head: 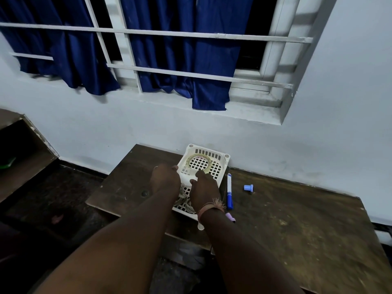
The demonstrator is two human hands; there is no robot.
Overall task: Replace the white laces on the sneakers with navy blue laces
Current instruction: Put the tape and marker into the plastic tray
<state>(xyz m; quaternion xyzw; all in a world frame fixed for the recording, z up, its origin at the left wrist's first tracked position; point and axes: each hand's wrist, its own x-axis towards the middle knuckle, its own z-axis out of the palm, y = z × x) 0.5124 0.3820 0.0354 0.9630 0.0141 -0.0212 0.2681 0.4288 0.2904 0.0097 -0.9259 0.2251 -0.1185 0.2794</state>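
I am reaching both hands into the white perforated plastic basket (220, 161) on the dark wooden table (297, 219): left hand (165, 177) gripping its rim, right hand (204, 187) curled inside; contents unclear. Pale laces (182, 199) are lying there. No sneakers visible; I judge I am fetching laces, finding navy ones next.

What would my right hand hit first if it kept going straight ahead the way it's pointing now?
Probably the roll of clear tape lying in the white basket. The right hand points away from you over the basket, toward its far end. Beyond that comes the basket's slotted far wall, then the room wall. Depth is unclear.
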